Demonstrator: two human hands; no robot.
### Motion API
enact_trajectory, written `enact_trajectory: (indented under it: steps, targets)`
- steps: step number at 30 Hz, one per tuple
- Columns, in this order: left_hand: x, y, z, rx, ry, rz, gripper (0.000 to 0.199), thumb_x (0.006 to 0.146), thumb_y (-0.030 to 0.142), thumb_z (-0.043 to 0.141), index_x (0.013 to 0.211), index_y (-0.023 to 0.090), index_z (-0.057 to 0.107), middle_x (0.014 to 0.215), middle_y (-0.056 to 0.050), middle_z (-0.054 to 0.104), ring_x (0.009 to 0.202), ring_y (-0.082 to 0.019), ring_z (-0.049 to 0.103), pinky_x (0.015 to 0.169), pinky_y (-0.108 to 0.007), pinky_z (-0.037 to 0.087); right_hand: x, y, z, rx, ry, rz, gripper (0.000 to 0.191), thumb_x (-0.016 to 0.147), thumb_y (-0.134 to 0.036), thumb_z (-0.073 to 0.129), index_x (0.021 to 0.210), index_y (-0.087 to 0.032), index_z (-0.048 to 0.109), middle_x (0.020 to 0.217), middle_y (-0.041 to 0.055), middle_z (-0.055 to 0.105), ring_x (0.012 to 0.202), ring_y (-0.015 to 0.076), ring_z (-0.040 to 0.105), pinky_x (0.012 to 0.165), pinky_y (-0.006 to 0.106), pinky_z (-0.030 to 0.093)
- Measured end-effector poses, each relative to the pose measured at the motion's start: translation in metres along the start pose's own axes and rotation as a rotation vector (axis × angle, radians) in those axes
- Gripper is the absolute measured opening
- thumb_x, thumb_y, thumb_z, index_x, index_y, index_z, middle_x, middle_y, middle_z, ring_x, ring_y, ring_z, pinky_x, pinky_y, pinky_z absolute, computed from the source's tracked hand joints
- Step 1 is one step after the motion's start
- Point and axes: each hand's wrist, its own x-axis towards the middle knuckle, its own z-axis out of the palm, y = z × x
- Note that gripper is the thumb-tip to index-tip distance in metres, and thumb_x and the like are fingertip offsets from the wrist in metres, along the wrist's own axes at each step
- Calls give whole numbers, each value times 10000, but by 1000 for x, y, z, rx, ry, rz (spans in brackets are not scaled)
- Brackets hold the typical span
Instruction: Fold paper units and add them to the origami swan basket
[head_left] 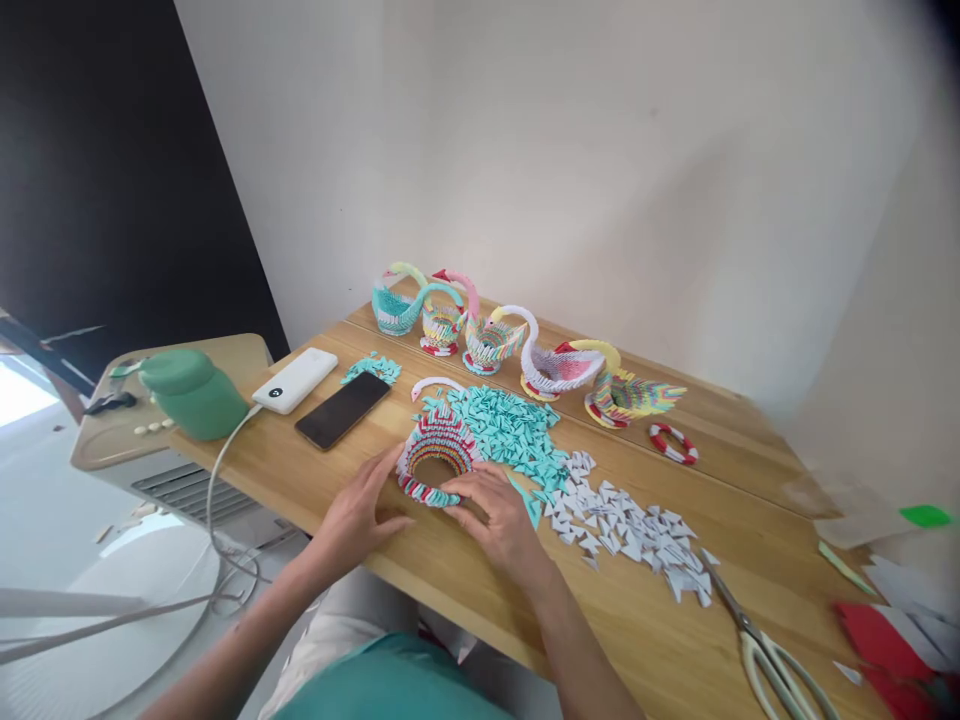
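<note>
A round body of folded paper pieces (442,447), ringed in red, white and teal with a hollow middle, sits on the wooden table in front of me. My right hand (495,510) pinches its near right rim between thumb and fingers. At its left side lies my left hand (364,515), fingers stretched and thumb apart, the fingertips at or close to the rim. Just behind it is a curved white paper neck with a pink tip (437,383). Folded teal paper pieces (506,425) are heaped beside it, and folded white pieces (630,525) spread to the right.
Several finished paper swans (559,370) stand along the back, near a red-and-white paper ring (673,443). A phone (343,410), white power bank (295,380) with cable and green bottle (193,393) are left. Scissors (750,630) and red paper (889,645) lie right.
</note>
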Motion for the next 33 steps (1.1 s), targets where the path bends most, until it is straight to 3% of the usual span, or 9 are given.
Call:
enact_trajectory:
  steps: [4, 8, 15, 27, 33]
  targets:
    - [0, 17, -13, -5, 105, 125, 705, 825, 359, 692, 1444, 248, 373, 1393, -144, 527, 1288, -291, 504, 1064, -464, 437, -5, 1, 0, -38, 21, 6, 233, 903, -311, 636, 1131, -265, 649, 1024, 48, 756, 954, 215, 698, 1024, 465, 414]
    - [12, 30, -12, -99, 134, 273, 476, 852, 311, 670, 1301, 221, 538, 1270, -129, 622, 1212, -259, 567, 1104, -468, 388, -9, 3, -8, -67, 57, 38, 345, 895, -381, 627, 1226, -283, 619, 1138, 67, 726, 1063, 233, 671, 1088, 494, 377]
    - [25, 36, 0, -215, 97, 292, 172, 851, 264, 678, 1005, 188, 681, 1014, -87, 715, 1020, -209, 647, 1101, -445, 370, -15, 4, -15, -82, 80, 69, 267, 903, -322, 631, 1166, -288, 662, 1097, 42, 741, 1057, 221, 670, 1099, 495, 364]
    - [36, 42, -5, -295, -21, 225, 155, 884, 323, 628, 861, 194, 709, 849, -61, 720, 863, -193, 660, 1031, -404, 413, -5, -1, 1, 50, 92, 48, 98, 918, -271, 606, 989, -251, 671, 953, 29, 745, 916, 192, 689, 1075, 473, 357]
    - [38, 44, -6, -295, -46, 237, 148, 887, 313, 626, 850, 192, 703, 829, -41, 710, 841, -184, 653, 1080, -411, 345, -5, 0, 0, 61, 84, 46, 75, 909, -253, 621, 968, -250, 667, 953, 24, 746, 919, 192, 689, 1080, 469, 348]
